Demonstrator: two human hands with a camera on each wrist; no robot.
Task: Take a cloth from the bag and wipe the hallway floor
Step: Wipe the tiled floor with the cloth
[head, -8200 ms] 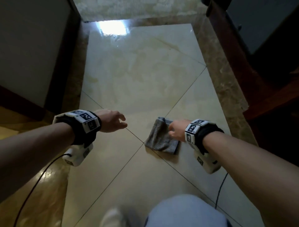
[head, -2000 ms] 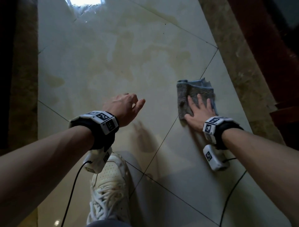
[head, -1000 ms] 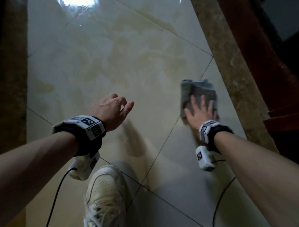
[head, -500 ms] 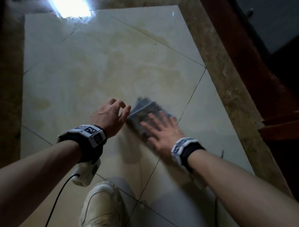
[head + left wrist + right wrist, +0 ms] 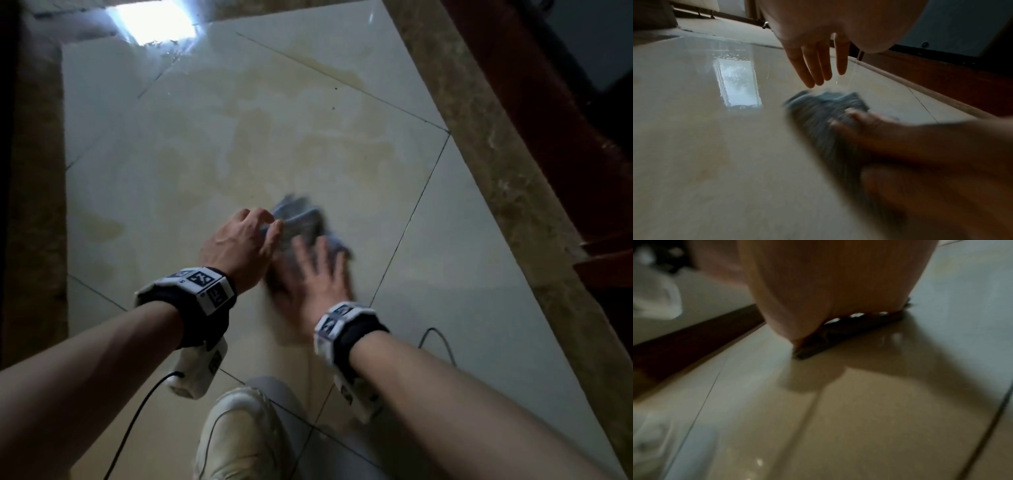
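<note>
Right hand (image 5: pixel 317 274) presses flat on cloth (image 5: pixel 301 219), lengthwise away from person.

Head view looks steeply down; both wrist views skim low along the floor (image 5: pixel 239 144), seemingly sharing the cloth (image 5: pixel 818 110).

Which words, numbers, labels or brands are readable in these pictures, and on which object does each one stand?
No readable text in any view.
Left wrist band: black-and-white square marker patterns, no letters or numbers.
Right wrist band: the same kind of patterns, blurred.
Cloth, floor tiles, shoe: no print visible.
</note>
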